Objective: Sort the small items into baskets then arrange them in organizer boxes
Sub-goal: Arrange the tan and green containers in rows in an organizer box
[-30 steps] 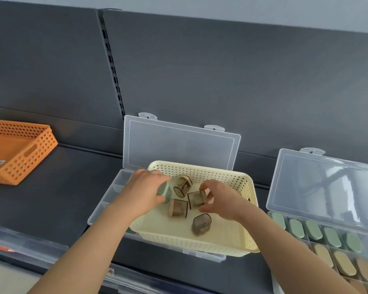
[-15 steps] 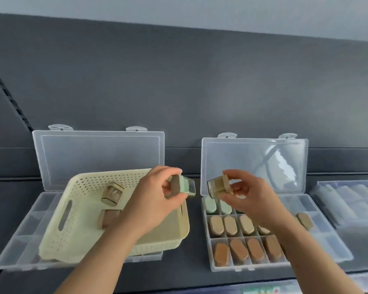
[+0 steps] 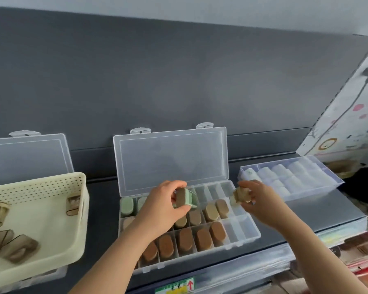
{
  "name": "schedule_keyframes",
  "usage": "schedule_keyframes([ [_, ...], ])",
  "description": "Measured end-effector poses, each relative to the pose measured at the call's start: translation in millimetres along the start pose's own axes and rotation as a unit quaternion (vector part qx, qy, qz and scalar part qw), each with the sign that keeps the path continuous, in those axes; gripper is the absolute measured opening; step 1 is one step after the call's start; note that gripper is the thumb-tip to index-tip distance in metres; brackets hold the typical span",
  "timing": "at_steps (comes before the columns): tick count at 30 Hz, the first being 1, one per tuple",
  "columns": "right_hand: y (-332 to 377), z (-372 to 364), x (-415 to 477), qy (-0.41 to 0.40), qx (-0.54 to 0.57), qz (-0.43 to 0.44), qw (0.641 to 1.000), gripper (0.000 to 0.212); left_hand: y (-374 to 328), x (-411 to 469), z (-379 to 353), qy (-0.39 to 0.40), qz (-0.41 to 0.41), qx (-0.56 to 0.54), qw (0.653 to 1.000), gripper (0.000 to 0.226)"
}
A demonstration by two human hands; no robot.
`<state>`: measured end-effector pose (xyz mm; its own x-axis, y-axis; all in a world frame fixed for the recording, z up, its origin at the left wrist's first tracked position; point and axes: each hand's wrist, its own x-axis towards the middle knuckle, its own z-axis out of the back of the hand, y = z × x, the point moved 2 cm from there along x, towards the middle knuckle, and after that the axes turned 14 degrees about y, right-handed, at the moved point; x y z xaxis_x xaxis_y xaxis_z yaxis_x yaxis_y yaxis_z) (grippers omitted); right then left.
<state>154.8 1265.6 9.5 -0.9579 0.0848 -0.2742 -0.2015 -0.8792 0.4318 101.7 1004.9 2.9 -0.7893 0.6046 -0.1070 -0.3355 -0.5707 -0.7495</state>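
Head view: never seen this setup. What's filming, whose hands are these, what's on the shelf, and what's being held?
There is no machine here. A person works with bare hands, and one wide-angle camera worn on their head looks forward and down, so both arms enter from the bottom edge.

The left hand pinches a small green item, and the right hand pinches a tan item. Both hover over an open clear organizer box on a dark shelf. Its compartments hold green, tan and brown oval pieces, roughly one colour per row. Several compartments at its right end are empty.

To the left sits a cream perforated basket with a few brownish items inside. To the right lies another clear box holding white pieces.
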Motion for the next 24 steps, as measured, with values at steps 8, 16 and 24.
schedule_keyframes([
  [8,-21.0,-12.5,19.0,0.086,-0.093,0.031,0.991,0.040,-12.7,50.2,-28.6,-0.004,0.049,0.059,0.997,0.054],
  [16,-31.2,-10.9,24.9,0.149,-0.059,0.065,0.985,0.045,-10.3,84.7,-44.2,0.065,0.089,0.095,0.989,0.054],
  [24,-19.1,-6.7,24.5,0.094,-0.048,0.067,0.992,0.042,-7.4,82.7,-42.5,0.074,0.104,0.101,0.987,0.056],
])
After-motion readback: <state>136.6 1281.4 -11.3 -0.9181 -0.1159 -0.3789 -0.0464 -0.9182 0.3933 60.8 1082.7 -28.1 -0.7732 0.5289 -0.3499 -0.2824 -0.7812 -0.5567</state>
